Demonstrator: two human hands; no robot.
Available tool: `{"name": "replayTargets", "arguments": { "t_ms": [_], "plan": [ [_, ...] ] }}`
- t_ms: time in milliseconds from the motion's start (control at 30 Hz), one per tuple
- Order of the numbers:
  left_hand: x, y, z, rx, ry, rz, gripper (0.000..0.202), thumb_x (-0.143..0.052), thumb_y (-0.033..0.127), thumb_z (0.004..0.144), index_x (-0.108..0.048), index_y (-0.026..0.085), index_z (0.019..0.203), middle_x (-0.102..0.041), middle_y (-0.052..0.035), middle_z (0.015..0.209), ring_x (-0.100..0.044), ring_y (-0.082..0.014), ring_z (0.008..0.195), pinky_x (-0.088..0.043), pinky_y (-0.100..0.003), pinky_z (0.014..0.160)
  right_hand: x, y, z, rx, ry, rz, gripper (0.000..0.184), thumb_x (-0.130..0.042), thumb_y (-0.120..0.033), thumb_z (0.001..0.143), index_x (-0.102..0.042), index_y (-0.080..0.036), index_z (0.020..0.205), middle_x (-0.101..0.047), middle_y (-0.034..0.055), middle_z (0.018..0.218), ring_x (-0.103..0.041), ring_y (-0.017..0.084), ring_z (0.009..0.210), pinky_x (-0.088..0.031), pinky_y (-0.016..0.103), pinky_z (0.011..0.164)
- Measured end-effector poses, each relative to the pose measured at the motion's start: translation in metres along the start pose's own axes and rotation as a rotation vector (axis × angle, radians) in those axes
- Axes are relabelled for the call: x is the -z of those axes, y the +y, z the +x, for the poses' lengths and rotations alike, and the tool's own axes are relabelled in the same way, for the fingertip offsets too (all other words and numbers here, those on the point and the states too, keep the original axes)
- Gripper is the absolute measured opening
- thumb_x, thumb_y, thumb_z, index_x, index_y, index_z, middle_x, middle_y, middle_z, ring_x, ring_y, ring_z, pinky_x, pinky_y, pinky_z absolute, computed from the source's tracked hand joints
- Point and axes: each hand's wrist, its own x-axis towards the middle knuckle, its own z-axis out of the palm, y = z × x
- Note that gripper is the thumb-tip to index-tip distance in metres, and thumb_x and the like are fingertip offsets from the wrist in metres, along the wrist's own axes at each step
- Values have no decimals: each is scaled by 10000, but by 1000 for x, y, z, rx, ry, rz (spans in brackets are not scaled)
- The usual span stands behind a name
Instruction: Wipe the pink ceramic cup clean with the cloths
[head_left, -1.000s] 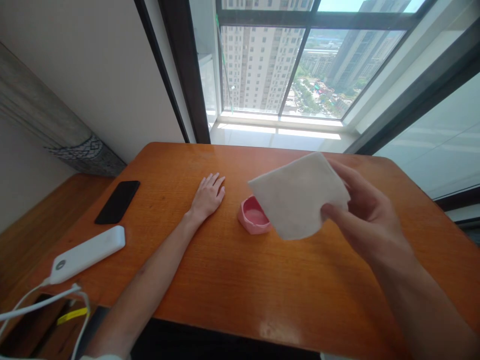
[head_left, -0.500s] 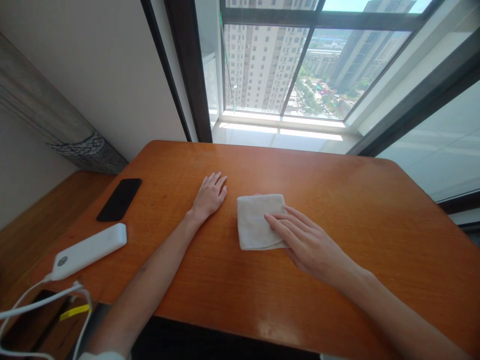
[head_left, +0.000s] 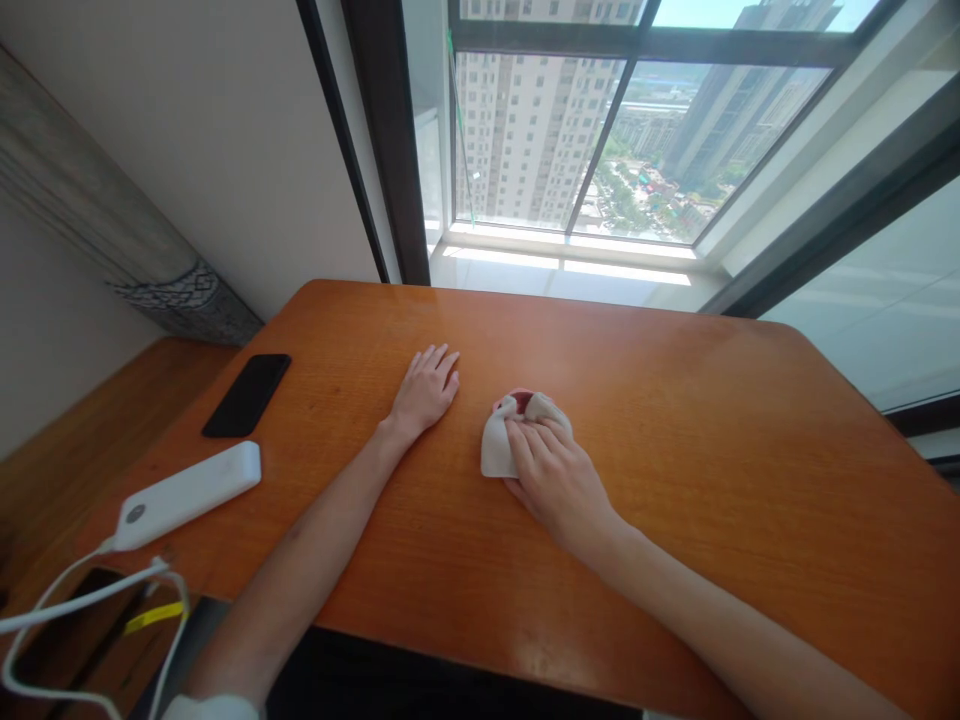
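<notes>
My left hand (head_left: pixel 424 391) lies flat and open on the orange wooden table (head_left: pixel 675 470), fingers stretched forward, holding nothing. Just to its right, my right hand (head_left: pixel 553 472) presses a white cloth (head_left: pixel 496 446) down over a small pink dish (head_left: pixel 520 399). The fingers curl around the bunched cloth. Only a sliver of the pink dish shows at the top of the cloth.
A black phone (head_left: pixel 247 394) lies at the table's left. Nearer me a white power strip (head_left: pixel 187 493) rests with white cables (head_left: pixel 82 600) trailing off the left edge. A large window (head_left: pixel 592 130) stands beyond the table's far edge.
My right hand brought the white cloth down from the air, laid it over the pink dish, then bunched it around the dish. The left hand stayed put.
</notes>
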Motion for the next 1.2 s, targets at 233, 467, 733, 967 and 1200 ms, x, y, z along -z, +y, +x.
{"name": "replayTargets", "arguments": {
  "t_ms": [233, 467, 733, 967, 1200],
  "plan": [
    [0, -1, 0, -5, 8, -15, 535, -427, 316, 1119, -598, 133, 1592, -514, -159, 1743, -442, -355, 1659, -322, -569, 1404, 15, 12, 4, 81, -170, 32, 444, -674, -8, 830, -630, -128, 1255, -762, 135, 1101, -699, 310, 950, -534, 451, 914],
    [-4, -5, 1, -18, 21, -39, 524, -443, 322, 1115, -603, 138, 1579, -515, -170, 1739, -443, -359, 1657, -324, -603, 1396, 10, 20, 3, 44, -145, 139, 253, -716, -42, 801, -623, -197, 978, -748, 80, 928, -668, 273, 853, -506, 418, 857],
    [14, 13, -14, -448, 393, -219, 608, -406, 415, 1126, -397, 222, 1703, -518, -188, 1713, -487, -322, 1619, -404, -574, 1343, 15, 42, 21, -690, -22, 1373, 290, -874, -282, 738, -686, -216, 947, -675, -37, 747, -593, 160, 609, -491, 282, 561],
    [14, 51, -33, -1010, 461, -172, 806, -619, 747, 917, -560, 303, 1586, -560, -161, 1692, -488, -434, 1607, -411, -678, 1295, -13, 19, 22, -869, 31, 2268, 344, -962, -328, 746, -749, -225, 995, -808, 1, 894, -755, 169, 739, -655, 265, 689],
    [15, 38, -29, -1053, 461, -146, 747, -588, 660, 940, -568, 252, 1566, -598, -205, 1634, -566, -430, 1527, -594, -596, 1118, -21, 22, 14, -861, -102, 2334, 427, -869, -238, 796, -709, -224, 1192, -851, 55, 1094, -824, 254, 936, -696, 384, 822]
  ]
}}
